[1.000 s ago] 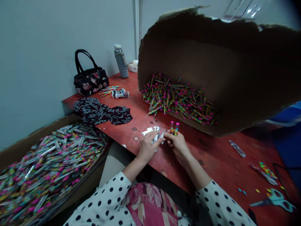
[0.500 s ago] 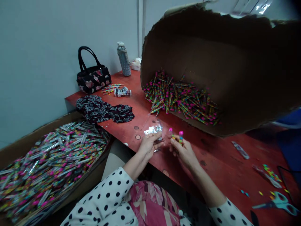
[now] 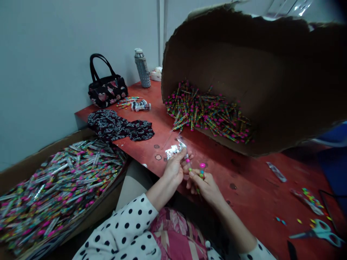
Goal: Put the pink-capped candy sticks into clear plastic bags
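Over a red table, the right hand pinches 2 slim, multicoloured, pink-capped tubes; left hand: grip unclear.

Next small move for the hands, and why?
Probably ease one tube farther into the left hand: its pink tip is at that hand, its lower part at the right hand, which also holds a second tube.

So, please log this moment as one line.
Right hand: holding slim, pink-capped, multicoloured tubes; left hand: at one tube's cap; nearby: shiny silvery wrappers
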A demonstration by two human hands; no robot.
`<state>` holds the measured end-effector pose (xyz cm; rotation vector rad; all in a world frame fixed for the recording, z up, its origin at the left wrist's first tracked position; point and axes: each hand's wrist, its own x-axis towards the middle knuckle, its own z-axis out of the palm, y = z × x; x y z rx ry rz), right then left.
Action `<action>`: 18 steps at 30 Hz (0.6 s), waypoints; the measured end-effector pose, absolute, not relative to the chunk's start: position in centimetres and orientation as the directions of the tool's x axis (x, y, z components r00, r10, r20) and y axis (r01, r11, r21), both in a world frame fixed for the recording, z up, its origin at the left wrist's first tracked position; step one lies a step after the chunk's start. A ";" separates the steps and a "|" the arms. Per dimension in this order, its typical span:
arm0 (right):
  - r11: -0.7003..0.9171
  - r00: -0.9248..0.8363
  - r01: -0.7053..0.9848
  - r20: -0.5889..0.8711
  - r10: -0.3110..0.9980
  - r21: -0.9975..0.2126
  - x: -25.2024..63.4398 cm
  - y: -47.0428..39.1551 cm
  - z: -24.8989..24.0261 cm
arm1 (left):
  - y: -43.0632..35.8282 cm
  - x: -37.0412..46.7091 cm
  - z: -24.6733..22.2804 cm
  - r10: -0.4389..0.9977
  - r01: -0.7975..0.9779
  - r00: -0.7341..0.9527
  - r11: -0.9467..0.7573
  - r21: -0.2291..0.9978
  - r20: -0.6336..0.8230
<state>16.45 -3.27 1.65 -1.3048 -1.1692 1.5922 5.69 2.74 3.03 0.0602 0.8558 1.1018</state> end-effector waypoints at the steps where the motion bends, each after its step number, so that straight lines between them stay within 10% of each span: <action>1: -0.304 -0.201 -0.016 -0.294 0.934 -0.953 16.5 -3.3 1.7 | 2.7 5.7 3.1 0.798 -0.757 0.172 0.482 0.440 -0.578; 18: -0.370 -0.208 -0.441 -0.308 0.928 -0.818 16.0 -2.2 1.6 | 0.5 6.5 2.2 0.926 -0.674 0.136 0.346 0.653 -0.351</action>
